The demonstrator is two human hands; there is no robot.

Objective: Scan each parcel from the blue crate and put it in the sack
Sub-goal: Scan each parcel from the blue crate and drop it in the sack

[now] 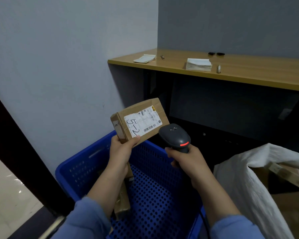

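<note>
My left hand (122,150) grips the lower corner of a brown cardboard parcel (139,120), held up above the blue crate (86,167). Its white label, with a barcode and a handwritten "5-2", faces me. My right hand (185,160) holds a dark handheld scanner (175,136) just right of the parcel, its head close to the barcode and a red light lit on its back. Another brown parcel (122,202) lies in the crate under my left forearm. The white sack (243,176) stands open at the lower right with cardboard boxes inside.
A wooden shelf (248,73) runs behind, carrying a paper stack (198,64), a slip of paper (144,58) and small items. Dark space lies beneath it. A grey wall stands to the left, with a dark door frame (16,145) and pale floor at the far left.
</note>
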